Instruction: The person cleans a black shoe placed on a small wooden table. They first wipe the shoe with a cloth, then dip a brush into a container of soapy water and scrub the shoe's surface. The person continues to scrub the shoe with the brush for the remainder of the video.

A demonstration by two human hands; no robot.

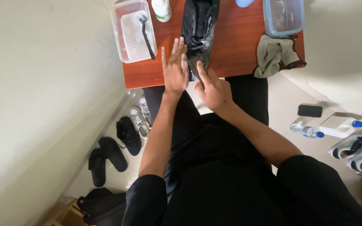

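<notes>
Overhead view of a red-brown table. A black shoe, wet and sudsy, lies lengthwise at the centre, its end at the near edge. Left hand: flat, fingers spread wide, resting against the shoe's left side. Right hand: loosely open, fingers touching the shoe's near end. Far left, a clear tub holding a black brush; right, a grey cloth

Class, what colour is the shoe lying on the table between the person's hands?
The shoe is black with a wet sheen, seen in the head view, the only one.
</notes>
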